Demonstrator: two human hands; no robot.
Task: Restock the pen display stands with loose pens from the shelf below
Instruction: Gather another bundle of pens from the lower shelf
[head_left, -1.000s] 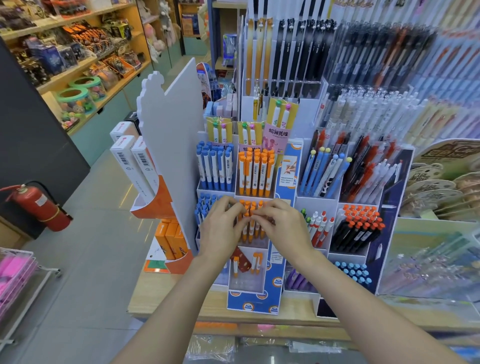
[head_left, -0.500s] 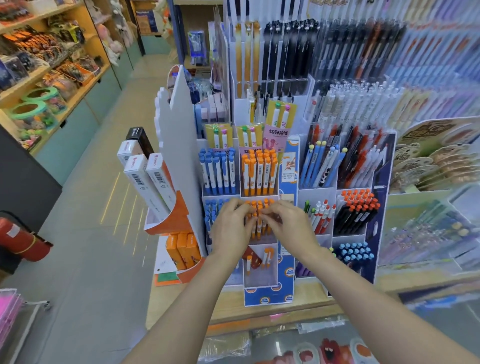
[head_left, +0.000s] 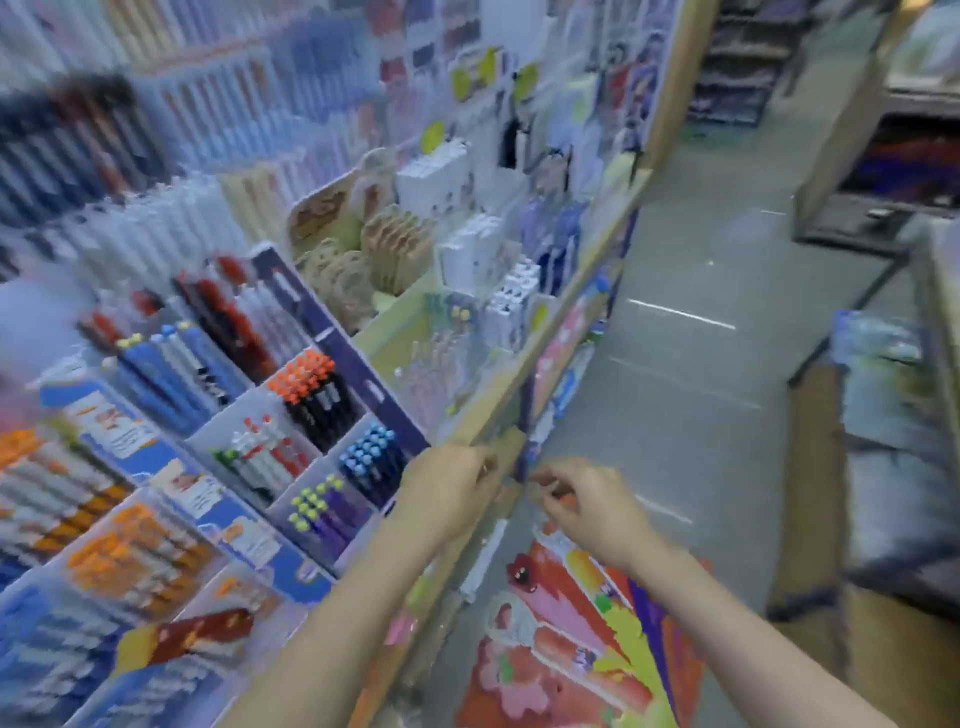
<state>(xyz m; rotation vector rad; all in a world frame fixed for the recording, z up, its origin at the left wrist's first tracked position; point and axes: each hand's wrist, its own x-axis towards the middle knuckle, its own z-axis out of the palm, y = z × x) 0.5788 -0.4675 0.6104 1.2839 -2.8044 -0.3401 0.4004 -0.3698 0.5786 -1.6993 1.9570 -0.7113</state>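
Note:
The view is heavily blurred. The pen display stand (head_left: 332, 405) fills the left, with orange-capped black pens (head_left: 311, 384), blue-capped pens (head_left: 371, 452), yellow-capped purple pens (head_left: 317, 512) and orange pens (head_left: 135, 551) in its pockets. My left hand (head_left: 449, 493) hovers at the wooden shelf edge (head_left: 493, 400), just right of the stand, fingers curled. My right hand (head_left: 582, 506) is beside it, out over the lower shelf, fingers curled too. Blur hides whether either hand holds a pen.
Colourful packaged goods (head_left: 582, 639) lie on the lower shelf beneath my hands. More stationery and white boxes (head_left: 467, 249) stand further along the shelf. The grey aisle floor (head_left: 701, 364) runs to the right, bounded by another shelf unit (head_left: 893, 467).
My view has swung sharply right. Both hands have left the orange pens in the middle pocket and moved right to the shelf edge past the stand.

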